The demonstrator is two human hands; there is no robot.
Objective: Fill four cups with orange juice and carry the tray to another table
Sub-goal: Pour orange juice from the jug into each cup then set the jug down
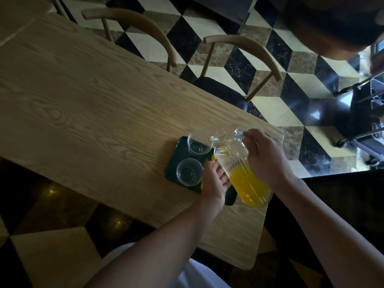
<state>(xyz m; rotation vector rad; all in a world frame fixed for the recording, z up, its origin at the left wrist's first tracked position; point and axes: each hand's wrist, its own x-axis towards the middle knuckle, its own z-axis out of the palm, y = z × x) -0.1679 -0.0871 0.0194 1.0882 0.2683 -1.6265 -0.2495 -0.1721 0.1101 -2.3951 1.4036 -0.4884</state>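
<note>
The left hand (214, 181) rests its fingers against the ribbed glass pitcher (243, 169), which the right hand (264, 156) grips, tilted, half full of orange juice. Beside it, two clear empty cups (189, 172) (199, 145) stand on the dark tray (172, 163) on the wooden table (83, 100).

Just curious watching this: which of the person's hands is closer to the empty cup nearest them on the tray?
Left. The left hand lies right beside the near empty cup; the right hand grips the pitcher, farther off.
</note>
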